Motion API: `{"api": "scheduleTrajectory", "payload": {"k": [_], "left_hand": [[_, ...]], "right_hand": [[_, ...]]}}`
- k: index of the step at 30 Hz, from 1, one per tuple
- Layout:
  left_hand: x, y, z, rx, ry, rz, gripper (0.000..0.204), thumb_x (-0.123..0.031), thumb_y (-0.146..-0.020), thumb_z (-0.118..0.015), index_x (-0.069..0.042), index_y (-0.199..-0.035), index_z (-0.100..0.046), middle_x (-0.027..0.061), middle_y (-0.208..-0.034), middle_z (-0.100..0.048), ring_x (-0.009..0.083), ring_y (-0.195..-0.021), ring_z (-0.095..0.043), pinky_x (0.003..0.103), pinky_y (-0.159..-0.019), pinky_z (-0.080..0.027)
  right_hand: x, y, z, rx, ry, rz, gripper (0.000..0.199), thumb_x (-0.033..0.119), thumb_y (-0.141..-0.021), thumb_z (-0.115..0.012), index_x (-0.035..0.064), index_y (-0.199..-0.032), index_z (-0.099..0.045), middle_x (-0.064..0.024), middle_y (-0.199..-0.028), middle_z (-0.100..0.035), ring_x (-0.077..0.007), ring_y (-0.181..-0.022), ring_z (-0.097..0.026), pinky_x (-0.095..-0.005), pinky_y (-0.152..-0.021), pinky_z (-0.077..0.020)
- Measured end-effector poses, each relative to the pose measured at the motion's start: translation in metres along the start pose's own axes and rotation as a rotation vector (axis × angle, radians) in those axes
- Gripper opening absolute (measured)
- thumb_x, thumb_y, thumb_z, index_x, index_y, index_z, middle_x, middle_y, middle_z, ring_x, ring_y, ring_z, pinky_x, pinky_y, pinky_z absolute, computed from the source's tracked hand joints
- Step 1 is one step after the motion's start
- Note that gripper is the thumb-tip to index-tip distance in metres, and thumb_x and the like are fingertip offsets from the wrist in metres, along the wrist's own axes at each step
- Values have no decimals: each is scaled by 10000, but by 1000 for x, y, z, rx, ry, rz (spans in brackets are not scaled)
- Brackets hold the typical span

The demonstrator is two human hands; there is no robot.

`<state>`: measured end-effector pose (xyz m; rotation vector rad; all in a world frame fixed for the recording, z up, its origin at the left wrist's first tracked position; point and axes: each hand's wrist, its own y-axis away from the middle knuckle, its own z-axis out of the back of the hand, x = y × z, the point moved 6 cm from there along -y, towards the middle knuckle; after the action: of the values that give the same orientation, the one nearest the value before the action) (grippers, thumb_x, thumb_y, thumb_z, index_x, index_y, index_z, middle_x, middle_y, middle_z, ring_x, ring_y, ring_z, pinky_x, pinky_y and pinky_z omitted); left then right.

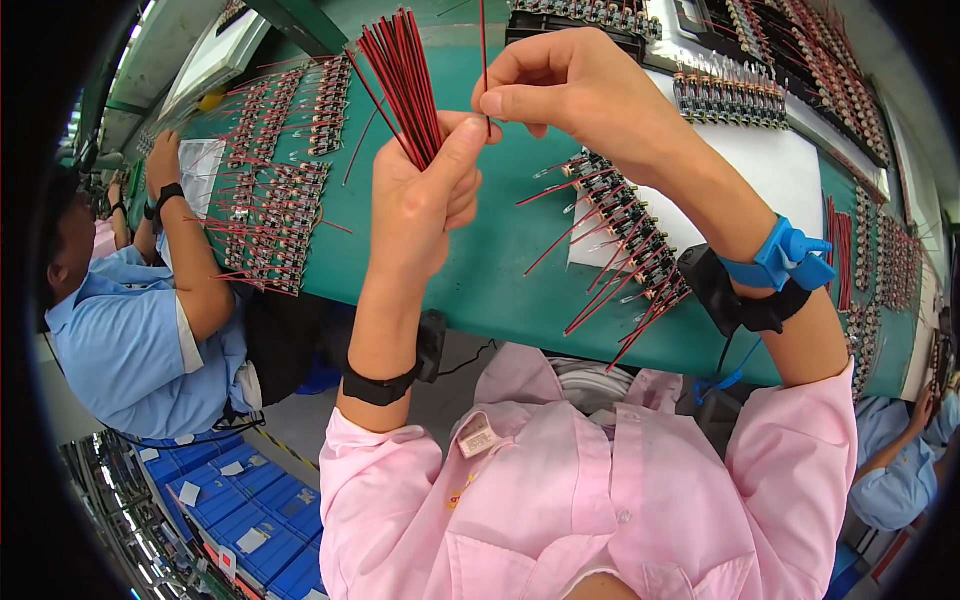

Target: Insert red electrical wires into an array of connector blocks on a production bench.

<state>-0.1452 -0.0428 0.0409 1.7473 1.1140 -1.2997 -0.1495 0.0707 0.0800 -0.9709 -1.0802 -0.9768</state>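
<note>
My left hand (425, 190) is closed round a thick bundle of red-and-black wires (400, 80), which fans upward from the fist. Beside it my right hand (545, 85) pinches a single red-and-black wire (484, 50) upright between thumb and forefinger. The fingertips of both hands nearly meet at that wire's lower end. Below my right forearm, a row of small circuit boards (630, 225) with red wires and clear bulbs lies across the edge of a white sheet (790, 165).
The green table (480, 270) carries more circuit-board rows (270, 220) at left and a board row (730, 100) at upper right. Another red wire bundle (842, 260) lies far right. A co-worker in a blue shirt (140, 340) sits at left, above blue bins (240, 500).
</note>
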Motion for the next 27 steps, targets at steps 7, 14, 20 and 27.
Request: {"api": "scheduleTrajectory", "payload": {"k": [7,14,20,27], "left_hand": [[0,3,4,-14,-1,-26,188,-182,-779,-551,1,-751,-523,-71,-456,-320,6,-363,-241,180,-334,-172],[-4,11,15,-155,-232,-144,193,-191,-750,-597,-6,-738,-542,-56,-491,-401,9,-387,-307,172,-347,-207],[-2,20,16,-164,-238,-221,194,-200,-775,-576,-11,-743,-546,-57,-530,-414,7,-440,-324,168,-384,-221],[-2,22,18,-175,-302,-282,196,-191,-801,-546,-6,-740,-532,-61,-572,-413,6,-494,-317,162,-422,-224]], "right_hand": [[-2,-1,-3,-57,100,68,152,140,-720,-559,-1,-664,-543,3,-588,-496,-43,-552,-414,-183,-478,-312],[0,4,-8,-23,128,-31,164,133,-702,-563,0,-616,-519,23,-555,-452,-32,-524,-390,-185,-457,-296],[-10,4,-15,11,20,-49,168,126,-694,-569,2,-596,-511,31,-550,-447,-24,-519,-385,-179,-454,-292],[-13,10,-18,34,7,-102,137,106,-691,-569,0,-621,-519,30,-564,-451,-20,-527,-391,-167,-462,-308]]}}
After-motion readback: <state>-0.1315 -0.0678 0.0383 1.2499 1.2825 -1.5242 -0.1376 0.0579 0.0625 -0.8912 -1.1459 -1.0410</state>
